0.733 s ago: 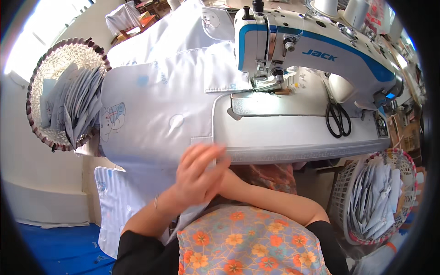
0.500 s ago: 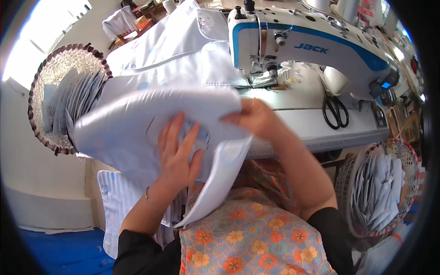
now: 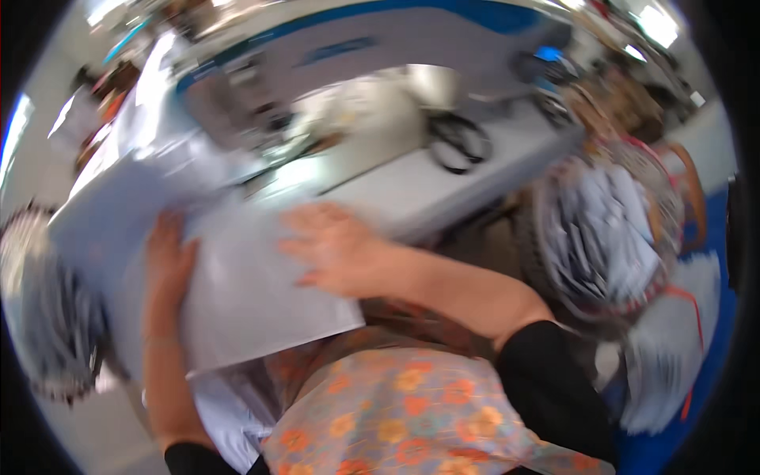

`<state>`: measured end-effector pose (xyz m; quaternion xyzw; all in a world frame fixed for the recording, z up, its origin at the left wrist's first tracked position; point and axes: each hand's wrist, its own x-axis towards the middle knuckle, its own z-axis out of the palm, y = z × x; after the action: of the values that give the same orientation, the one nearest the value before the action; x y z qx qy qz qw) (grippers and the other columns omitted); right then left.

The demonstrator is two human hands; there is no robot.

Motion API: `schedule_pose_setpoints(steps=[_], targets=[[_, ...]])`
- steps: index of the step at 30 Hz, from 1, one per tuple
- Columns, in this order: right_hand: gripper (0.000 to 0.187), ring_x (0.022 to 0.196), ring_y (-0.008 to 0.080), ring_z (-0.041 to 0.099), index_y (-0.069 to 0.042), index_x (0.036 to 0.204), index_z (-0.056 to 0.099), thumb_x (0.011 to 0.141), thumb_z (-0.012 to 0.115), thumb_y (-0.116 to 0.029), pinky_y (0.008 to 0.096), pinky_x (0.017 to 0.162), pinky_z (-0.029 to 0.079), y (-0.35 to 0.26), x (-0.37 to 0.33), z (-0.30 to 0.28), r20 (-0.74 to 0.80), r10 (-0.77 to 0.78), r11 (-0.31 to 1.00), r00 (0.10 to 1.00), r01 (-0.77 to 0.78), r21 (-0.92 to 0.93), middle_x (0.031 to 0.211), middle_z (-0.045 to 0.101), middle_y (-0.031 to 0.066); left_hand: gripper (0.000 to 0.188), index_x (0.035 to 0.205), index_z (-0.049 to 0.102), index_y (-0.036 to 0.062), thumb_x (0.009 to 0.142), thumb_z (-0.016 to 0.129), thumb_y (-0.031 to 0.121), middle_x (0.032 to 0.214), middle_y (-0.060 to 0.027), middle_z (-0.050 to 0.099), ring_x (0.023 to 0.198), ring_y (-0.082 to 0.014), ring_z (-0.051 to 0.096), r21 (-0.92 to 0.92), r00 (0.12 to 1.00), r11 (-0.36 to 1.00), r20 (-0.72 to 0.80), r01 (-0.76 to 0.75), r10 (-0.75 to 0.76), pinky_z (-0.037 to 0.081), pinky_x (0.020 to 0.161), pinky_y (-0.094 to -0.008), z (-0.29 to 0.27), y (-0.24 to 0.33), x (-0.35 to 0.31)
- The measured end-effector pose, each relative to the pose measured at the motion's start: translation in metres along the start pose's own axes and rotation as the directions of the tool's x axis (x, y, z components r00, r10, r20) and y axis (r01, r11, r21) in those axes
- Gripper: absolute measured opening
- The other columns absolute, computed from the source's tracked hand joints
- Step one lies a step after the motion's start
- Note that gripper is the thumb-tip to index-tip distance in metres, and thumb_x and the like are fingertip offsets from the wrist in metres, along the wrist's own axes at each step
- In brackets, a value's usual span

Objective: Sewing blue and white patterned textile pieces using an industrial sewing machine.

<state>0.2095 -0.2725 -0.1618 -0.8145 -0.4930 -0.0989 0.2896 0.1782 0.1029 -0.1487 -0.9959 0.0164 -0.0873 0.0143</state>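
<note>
A pale, whitish-blue piece of cloth [image 3: 245,297] spreads across the sewing table and hangs over its front edge toward my lap. My left hand [image 3: 170,257] lies on the cloth's left part, fingers pointing away from me and thumb apart. Over the right part, my right hand [image 3: 336,245] is spread with its fingers pointing left, on or just above the fabric. Motion blurs both hands. Beyond the cloth stands a white and blue sewing machine [image 3: 340,67]; its needle area is smeared.
Black scissors [image 3: 459,142] lie on the sewing table [image 3: 396,186], right of the needle area. A basket [image 3: 673,202] of folded pale pieces stands at the right, with a whitish bundle [image 3: 669,356] below it. Another basket [image 3: 47,380] of pieces is at the left edge.
The view has swung right, bringing the right basket further in. The lifted cloth now lies flatter. My right hand has let go of its edge and spread over it; my left hand has shifted left.
</note>
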Motion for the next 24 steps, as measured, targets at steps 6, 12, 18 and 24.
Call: schedule_pose_setpoints(steps=[6,12,18,24], targets=[[0.054,0.138,0.0381,0.049,-0.008,0.129,0.067,0.084,0.077,-0.035,0.0503,0.116,0.037,-0.004,0.004,0.009,-0.131,0.064,0.997,0.989,-0.056,0.058,0.142,0.057,0.0238,0.048,0.143,0.055,-0.0001,0.097,0.058,0.014,0.156,-0.0229,0.045,0.145,-0.0414,0.039,-0.252,0.988,0.958,0.032,-0.135,0.148,0.029,0.121,-0.0475,-0.034,0.116,-0.007],[0.012,0.086,0.0225,0.071,-0.003,0.101,0.073,0.090,0.071,-0.006,0.0342,0.077,0.057,0.086,-0.177,-0.140,-0.579,0.678,0.682,0.453,-0.682,0.265,0.099,0.073,0.0139,0.055,0.148,0.050,0.0025,0.094,0.058,0.011,0.158,-0.0211,0.041,0.146,-0.0428,0.035,-0.225,0.977,0.954,0.024,-0.200,0.211,0.026,0.122,-0.0501,-0.022,0.141,-0.015],[0.017,0.092,0.0365,0.070,-0.007,0.094,0.072,0.088,0.073,-0.022,0.0476,0.078,0.055,0.085,-0.383,-0.208,-0.505,0.852,-0.070,0.141,-0.924,-0.376,0.096,0.071,0.0160,0.056,0.148,0.050,0.0024,0.094,0.059,0.011,0.158,-0.0197,0.042,0.146,-0.0417,0.037,-0.221,0.964,0.939,-0.035,-0.265,0.263,0.027,0.122,-0.0495,-0.014,0.135,-0.001],[0.017,0.082,0.0329,0.067,-0.005,0.098,0.069,0.090,0.073,-0.019,0.0423,0.075,0.054,0.058,-0.314,-0.224,-0.473,0.842,0.122,0.259,-0.946,-0.300,0.096,0.071,0.0162,0.053,0.144,0.054,0.0013,0.093,0.061,0.011,0.157,-0.0198,0.045,0.145,-0.0399,0.039,-0.243,0.984,0.954,-0.048,-0.176,0.169,0.029,0.121,-0.0473,-0.019,0.130,-0.010]])
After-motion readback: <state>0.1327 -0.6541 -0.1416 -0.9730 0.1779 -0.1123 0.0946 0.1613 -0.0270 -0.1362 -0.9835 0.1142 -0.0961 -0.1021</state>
